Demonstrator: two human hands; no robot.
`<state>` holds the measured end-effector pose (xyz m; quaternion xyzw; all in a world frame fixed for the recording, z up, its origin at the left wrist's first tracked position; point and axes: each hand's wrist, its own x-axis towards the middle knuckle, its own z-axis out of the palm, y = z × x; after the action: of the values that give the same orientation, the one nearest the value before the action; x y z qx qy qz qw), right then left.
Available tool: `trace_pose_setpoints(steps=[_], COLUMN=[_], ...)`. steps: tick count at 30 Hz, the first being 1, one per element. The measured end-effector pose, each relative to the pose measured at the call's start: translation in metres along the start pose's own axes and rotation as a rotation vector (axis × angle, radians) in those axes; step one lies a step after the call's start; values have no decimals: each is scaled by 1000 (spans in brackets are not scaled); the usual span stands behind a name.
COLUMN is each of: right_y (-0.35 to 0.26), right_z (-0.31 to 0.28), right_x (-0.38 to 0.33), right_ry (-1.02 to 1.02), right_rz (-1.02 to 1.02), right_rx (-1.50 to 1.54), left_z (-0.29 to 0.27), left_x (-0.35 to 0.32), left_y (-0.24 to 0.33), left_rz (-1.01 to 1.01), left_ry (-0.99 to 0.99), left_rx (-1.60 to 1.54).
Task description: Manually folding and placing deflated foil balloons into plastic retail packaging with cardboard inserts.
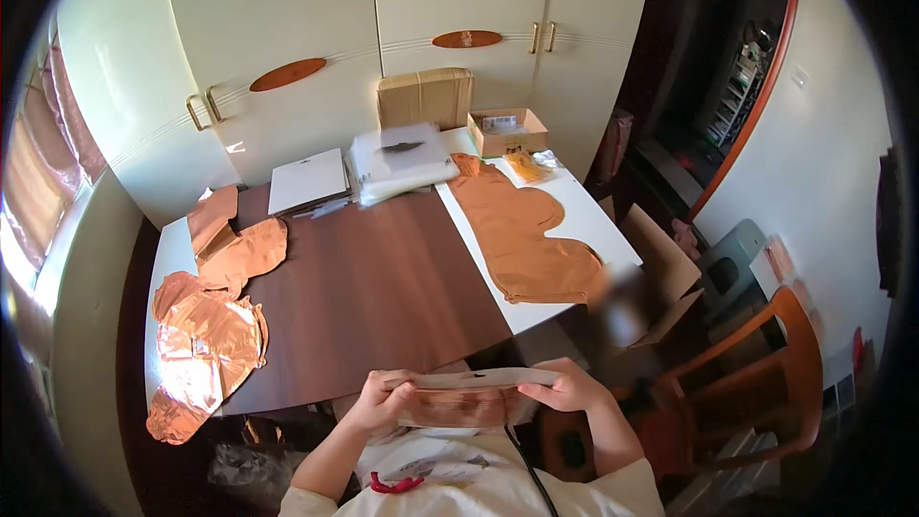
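Note:
My left hand (379,402) and my right hand (567,387) each pinch one end of a flat packet (459,406) in front of my body. A pale strip runs along its top edge, and copper-coloured folded material shows below the strip. Past the packet stands a table (383,278) with a brown middle and white ends. Flat copper foil balloons (522,235) lie on its right end. More crumpled copper foil balloons (215,325) lie along the left end, one reflecting bright light.
At the table's back are white flat sheets (308,182), a stack of clear plastic bags (402,163), an upright cardboard box (426,99) and an open small box (507,132). An open carton (661,263) and a wooden chair (756,383) stand right. Clear plastic (254,469) lies below left.

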<state>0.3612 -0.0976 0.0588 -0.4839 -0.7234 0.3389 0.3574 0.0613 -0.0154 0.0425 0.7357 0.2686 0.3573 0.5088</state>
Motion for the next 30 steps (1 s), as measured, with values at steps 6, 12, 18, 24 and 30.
trace_pose_setpoints(steps=[6, 12, 18, 24, 30], right_y=[20, 56, 45, 19, 3], right_z=[-11, -61, -39, 17, 75], right_x=[-49, -93, -61, 42, 122], right_ry=[244, 1380, 1274, 531, 145], right_rz=[115, 308, 221, 146, 130], right_rx=[88, 616, 633, 598, 591], left_z=[20, 4, -17, -48, -24], left_x=[2, -53, -109, -236, -280], left_y=[0, -44, -50, 0, -6], left_rz=[-50, -157, -193, 445, 445], left_ry=[-157, 154, 410, -577, -479], left_rx=[17, -296, -242, -569, -565])
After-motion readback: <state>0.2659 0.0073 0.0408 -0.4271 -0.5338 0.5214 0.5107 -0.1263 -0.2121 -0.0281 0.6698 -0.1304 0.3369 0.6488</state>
